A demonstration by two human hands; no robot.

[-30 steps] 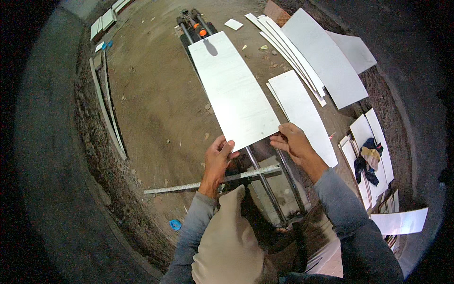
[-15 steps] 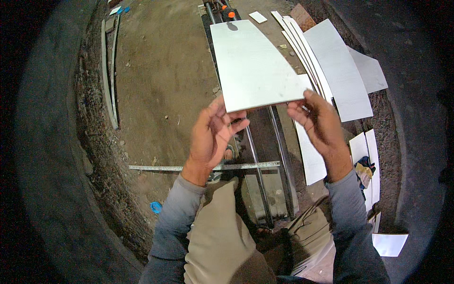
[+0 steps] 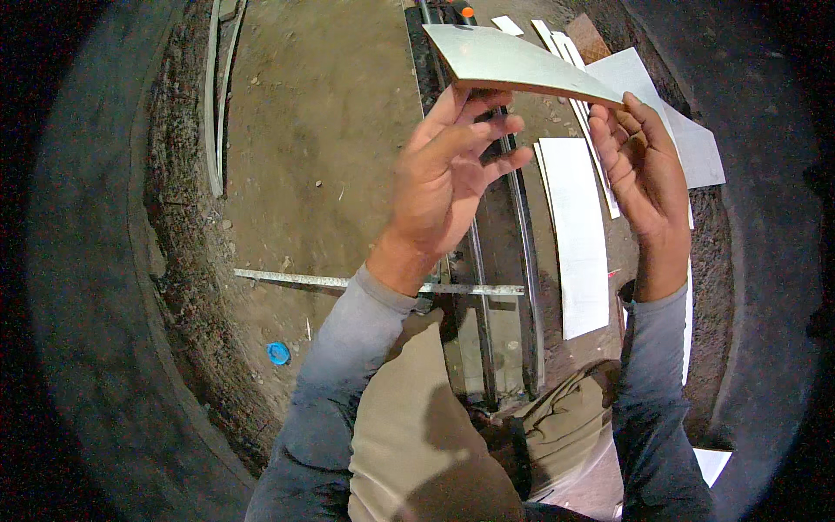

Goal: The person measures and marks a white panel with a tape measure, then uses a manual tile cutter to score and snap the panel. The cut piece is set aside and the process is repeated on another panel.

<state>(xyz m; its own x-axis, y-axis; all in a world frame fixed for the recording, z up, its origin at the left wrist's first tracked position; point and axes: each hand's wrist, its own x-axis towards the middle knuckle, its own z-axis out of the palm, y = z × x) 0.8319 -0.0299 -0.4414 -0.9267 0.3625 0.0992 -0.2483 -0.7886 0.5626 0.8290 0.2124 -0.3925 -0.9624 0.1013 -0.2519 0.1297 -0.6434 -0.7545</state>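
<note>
A white tile (image 3: 522, 61) with a reddish-brown edge is raised in front of me, tilted so that its near edge shows. My left hand (image 3: 439, 174) holds its near left corner at the fingertips, with the other fingers spread below. At the near right corner my right hand (image 3: 648, 170) pinches the tile between thumb and fingers. Under my hands, a tile cutter with two long metal rails (image 3: 525, 239) lies on the ground, partly hidden by the left hand and the tile. A pale measuring strip (image 3: 304, 279) lies across the cutter.
White cut tile pieces (image 3: 578, 239) lie right of the cutter. Beyond them are narrow white strips (image 3: 565, 50), larger white tiles (image 3: 698, 150) and a brown piece (image 3: 588, 37). Long thin strips (image 3: 212, 104) lie far left. A blue ring (image 3: 277, 353) rests on the dirt floor.
Both hands have lifted the tile up and to the right. It has tipped from showing its broad white face to showing its brown near edge.
</note>
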